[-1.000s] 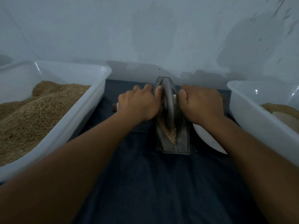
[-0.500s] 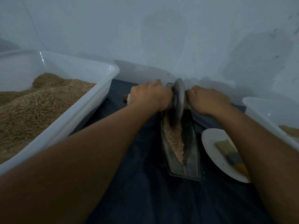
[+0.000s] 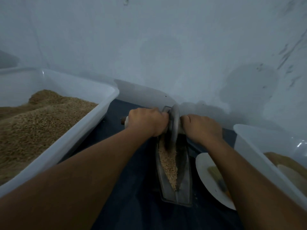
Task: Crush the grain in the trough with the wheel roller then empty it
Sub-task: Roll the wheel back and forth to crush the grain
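Both hands, left [image 3: 147, 121] and right [image 3: 201, 127], grip roller [image 3: 174, 125] handles at trough [image 3: 184, 165] far end; grain [image 3: 168, 165] inside. Tubs [image 3: 69, 141] flank it, plate [image 3: 205, 173] right.

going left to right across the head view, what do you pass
White tub of grain → left hand on the roller handle → wheel roller in the trough → right hand → white plate with a brush → white tub on the right.
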### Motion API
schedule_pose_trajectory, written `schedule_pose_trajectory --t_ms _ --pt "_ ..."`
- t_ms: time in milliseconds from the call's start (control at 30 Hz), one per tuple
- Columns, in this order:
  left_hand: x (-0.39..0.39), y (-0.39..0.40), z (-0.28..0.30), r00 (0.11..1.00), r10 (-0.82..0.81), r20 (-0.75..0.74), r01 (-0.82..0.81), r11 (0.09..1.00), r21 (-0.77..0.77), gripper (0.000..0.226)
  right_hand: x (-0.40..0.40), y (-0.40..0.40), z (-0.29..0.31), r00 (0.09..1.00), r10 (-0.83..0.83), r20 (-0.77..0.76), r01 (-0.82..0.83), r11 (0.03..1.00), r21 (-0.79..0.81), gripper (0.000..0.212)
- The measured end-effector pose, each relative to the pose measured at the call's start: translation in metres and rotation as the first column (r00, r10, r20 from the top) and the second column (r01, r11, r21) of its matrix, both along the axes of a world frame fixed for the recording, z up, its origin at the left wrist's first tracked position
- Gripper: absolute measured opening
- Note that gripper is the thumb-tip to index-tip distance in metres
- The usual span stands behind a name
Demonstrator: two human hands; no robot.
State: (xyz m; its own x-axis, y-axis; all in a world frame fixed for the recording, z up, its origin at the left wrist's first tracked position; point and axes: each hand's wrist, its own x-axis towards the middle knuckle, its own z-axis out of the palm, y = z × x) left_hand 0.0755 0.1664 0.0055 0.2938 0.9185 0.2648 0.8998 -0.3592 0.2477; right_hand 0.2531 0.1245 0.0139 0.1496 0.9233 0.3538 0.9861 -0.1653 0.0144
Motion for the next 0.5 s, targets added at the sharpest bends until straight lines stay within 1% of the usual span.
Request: schedule_pose_trajectory --t_ms 133,233,300,500 --pt "-0.003 -0.010 -0.006 1.000 0.009 -0.003 -0.009 1.000 0.021 0.051 -0.005 -0.014 -0.006 0.997 -0.012 0.072 0.007 0.998 0.062 0.044" --pt "-0.006 -0.018 -0.008 1.000 0.025 0.001 -0.025 1.000 0.015 0.047 -0.009 -0.027 -0.011 0.998 0.013 0.069 -0.023 0.990 0.137 0.048" --pt "-0.007 -0.023 -0.009 1.000 0.026 0.000 -0.026 0.999 0.043 0.045 -0.011 -0.035 -0.013 0.998 0.019 0.063 -0.030 0.986 0.163 0.046" --pt "-0.017 -0.051 -0.010 1.000 0.030 -0.004 -0.029 0.992 0.122 0.049 -0.021 -0.062 -0.019 0.994 0.026 0.108 -0.055 0.959 0.278 0.042"
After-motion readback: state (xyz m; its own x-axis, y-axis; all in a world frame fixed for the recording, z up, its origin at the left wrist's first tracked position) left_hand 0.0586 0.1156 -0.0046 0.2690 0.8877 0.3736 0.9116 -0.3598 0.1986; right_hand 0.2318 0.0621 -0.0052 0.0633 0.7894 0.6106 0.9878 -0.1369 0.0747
